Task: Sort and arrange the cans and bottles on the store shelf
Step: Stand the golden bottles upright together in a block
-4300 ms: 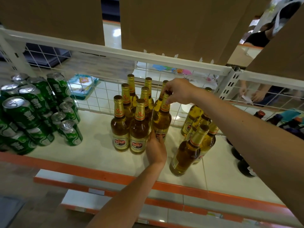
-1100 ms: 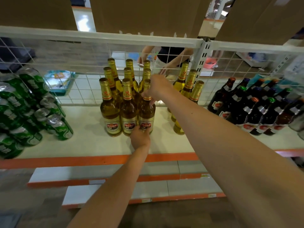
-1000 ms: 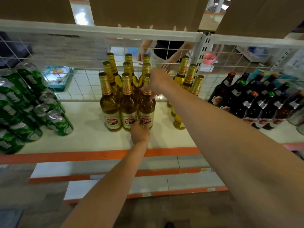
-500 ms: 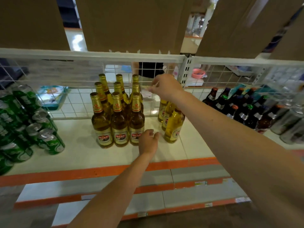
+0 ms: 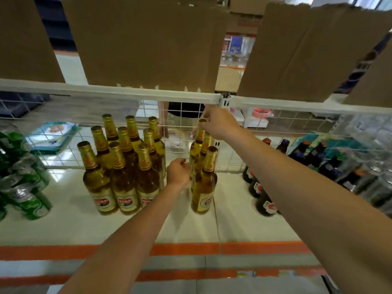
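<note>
As right hand (image 5: 220,124) pinches it, bottle (image 5: 199,135) stands beneath.

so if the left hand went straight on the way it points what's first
Most likely the cluster of three gold bottles beside the left hand, probably the middle one; depth is unclear. The right hand pinches the rear bottle's cap.

Nine amber bottles (image 5: 125,166), gold foil necks, upright in tight three-by-three block, three matching bottles (image 5: 203,187) upright in front-to-back line just right of it, rear bottle (image 5: 199,135) cap pinched by right hand (image 5: 220,124), green cans (image 5: 25,192) stacked on sides far left, dark bottles (image 5: 263,200) upright far right
</note>
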Motion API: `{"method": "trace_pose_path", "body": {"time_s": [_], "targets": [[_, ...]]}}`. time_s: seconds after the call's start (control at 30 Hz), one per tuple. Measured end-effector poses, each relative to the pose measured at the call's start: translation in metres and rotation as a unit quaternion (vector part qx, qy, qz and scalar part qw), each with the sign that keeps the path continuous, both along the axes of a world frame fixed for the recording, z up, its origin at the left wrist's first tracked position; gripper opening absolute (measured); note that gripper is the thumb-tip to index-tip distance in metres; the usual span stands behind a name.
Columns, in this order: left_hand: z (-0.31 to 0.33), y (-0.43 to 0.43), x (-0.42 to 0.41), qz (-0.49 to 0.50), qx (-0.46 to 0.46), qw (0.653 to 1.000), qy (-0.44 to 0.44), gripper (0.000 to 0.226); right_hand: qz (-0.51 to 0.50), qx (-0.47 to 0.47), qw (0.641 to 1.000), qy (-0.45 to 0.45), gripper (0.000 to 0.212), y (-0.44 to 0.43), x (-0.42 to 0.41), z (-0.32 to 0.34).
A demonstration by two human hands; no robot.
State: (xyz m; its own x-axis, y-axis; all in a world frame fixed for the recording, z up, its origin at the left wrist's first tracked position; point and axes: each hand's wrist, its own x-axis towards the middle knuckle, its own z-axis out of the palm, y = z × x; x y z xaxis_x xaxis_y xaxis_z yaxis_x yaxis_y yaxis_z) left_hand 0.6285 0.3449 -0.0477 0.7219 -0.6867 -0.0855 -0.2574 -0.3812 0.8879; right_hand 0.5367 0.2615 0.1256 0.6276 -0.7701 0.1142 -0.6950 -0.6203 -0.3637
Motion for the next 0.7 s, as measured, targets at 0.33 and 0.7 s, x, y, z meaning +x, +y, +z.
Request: {"method": "trace_pose_path", "body": {"time_s": [0.33,0.7], "targets": [[-0.007,-0.051,0.021,-0.001,0.029,0.999,0.028,0.045,-0.033,0.066,0.997,0.024,0.028,-0.057,0.055,-0.031],[-0.037,-0.064,0.034,-0.015,0.018,0.999,0.036,0.042,0.014,0.061,0.994,0.086,0.044,-0.082,0.074,-0.045]]}}
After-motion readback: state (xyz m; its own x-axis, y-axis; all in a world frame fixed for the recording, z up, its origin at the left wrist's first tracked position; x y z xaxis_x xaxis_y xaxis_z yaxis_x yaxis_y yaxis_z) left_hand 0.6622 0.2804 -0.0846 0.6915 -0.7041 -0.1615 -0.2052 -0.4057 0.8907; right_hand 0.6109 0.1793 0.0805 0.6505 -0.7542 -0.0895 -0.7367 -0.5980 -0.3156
